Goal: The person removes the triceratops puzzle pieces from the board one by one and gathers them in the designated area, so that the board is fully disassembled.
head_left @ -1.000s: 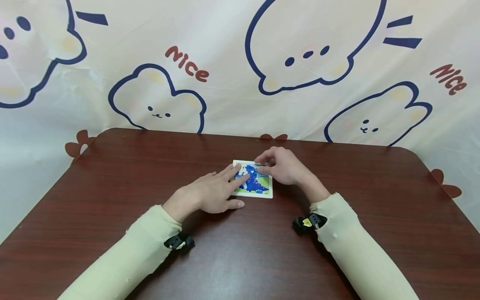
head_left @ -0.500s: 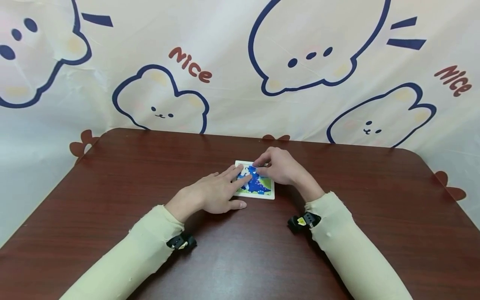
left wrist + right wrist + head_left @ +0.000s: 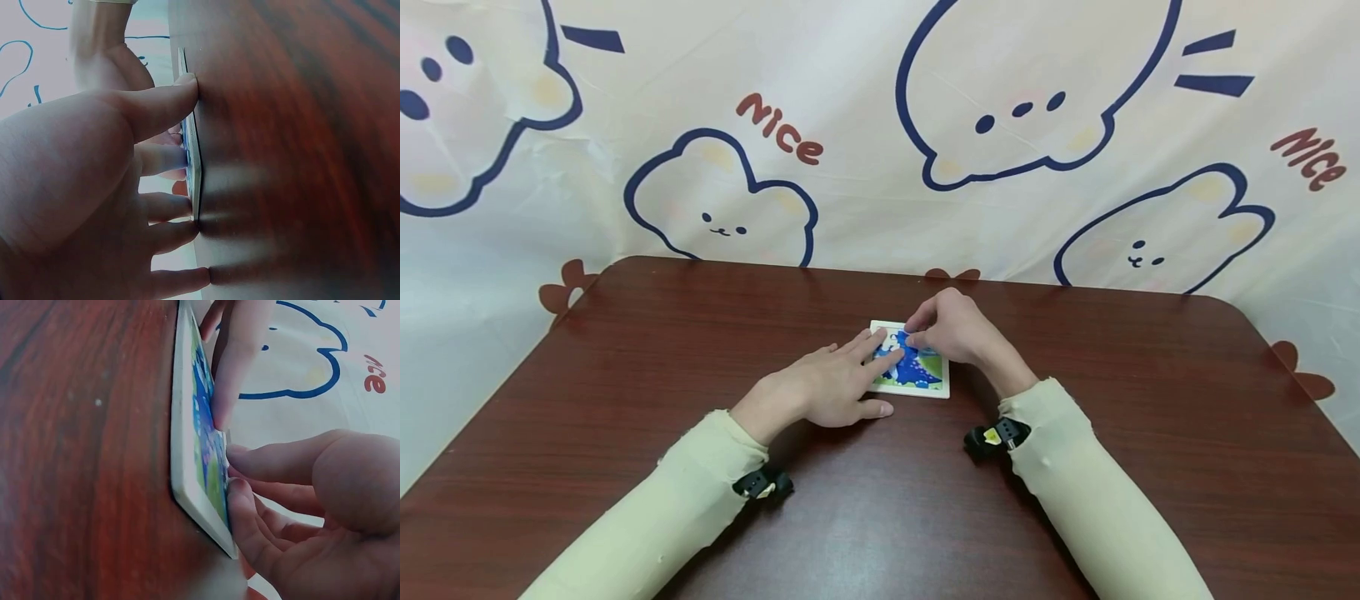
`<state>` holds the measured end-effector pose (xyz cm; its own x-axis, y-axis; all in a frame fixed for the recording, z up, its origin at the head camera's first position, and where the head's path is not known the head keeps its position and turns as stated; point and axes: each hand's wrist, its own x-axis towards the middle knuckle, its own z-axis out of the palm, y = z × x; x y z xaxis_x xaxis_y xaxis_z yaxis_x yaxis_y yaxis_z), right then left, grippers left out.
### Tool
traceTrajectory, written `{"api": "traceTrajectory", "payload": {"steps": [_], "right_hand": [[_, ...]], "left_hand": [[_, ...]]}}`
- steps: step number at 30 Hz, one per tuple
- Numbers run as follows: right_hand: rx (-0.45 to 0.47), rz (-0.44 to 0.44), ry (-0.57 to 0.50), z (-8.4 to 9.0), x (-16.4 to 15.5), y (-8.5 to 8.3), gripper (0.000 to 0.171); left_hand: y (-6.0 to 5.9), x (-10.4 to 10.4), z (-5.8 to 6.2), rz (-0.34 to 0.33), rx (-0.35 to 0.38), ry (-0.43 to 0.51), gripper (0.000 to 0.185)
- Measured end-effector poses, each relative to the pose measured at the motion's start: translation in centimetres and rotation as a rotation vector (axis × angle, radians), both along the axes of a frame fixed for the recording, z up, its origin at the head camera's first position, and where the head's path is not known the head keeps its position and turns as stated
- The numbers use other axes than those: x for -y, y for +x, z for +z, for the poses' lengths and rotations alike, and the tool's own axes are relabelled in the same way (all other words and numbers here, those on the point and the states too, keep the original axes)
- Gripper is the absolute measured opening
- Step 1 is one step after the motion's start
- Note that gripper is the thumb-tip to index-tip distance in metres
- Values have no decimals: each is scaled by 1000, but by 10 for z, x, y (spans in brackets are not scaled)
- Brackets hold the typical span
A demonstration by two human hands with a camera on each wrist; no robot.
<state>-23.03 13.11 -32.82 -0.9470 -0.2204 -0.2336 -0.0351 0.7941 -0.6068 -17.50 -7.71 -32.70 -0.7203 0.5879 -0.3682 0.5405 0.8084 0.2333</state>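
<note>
Fingers of the left hand (image 3: 827, 390) lie straight and spread, w/ the tips pressing flat on the near-left part of a small puzzle board (image 3: 925, 387); the thumb rests on the worktop (image 3: 625, 350) just beside the board's near edge. From the left wrist view the same fingers (image 3: 164, 103) show extended against the board's thin edge (image 3: 194, 169), pinning it down rather than gripping it. At centre, the white-framed board lies flat on the dark wood worktop, showing a blue dinosaur on green; approx. the middle of the surface, slightly toward the far side. To the right, the right hand (image 3: 951, 329) is arched over the board's far corner, fingertips bunched as if pinching or pressing a small piece, though no piece can be made out between them. The right wrist view shows its fingers (image 3: 247, 512) curled w/ tips touching the picture face (image 3: 209, 456). Vs. one second ago: the left hand hasn't moved, the right hand has shifted a little left and lowered onto the picture, and the thin piece seen in its fingertips then is no longer visible. Judged from this, the piece is prob. being seated into the board.
</note>
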Motion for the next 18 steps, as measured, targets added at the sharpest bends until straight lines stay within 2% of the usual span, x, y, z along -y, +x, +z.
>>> {"api": "traceTrajectory", "payload": {"steps": [9,18], "right_hand": [[-1,-60,-43,-5,2,-1,18],[-20,-30,-26,-6,3,0,18]], "left_hand": [[1,1,1,-4,1,4,82],[1,0,0,-8,-13,16,82]]}}
